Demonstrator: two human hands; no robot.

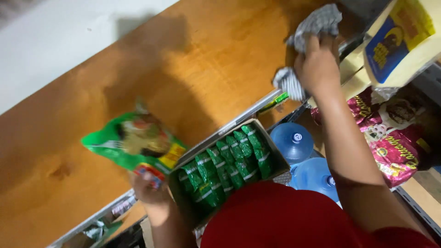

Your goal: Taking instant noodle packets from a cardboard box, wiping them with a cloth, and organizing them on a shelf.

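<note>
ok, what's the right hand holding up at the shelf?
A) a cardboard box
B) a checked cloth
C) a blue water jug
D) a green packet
B: the right hand is closed on a grey checked cloth against the wooden shelf; the green packet is in the left hand, and the water jugs stand below, untouched.

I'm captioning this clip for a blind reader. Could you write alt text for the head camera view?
The right hand presses a grey checked cloth onto a wooden shelf, while the left hand holds up a green snack packet. Below are a cardboard box of green packets and two blue water bottles.
</note>
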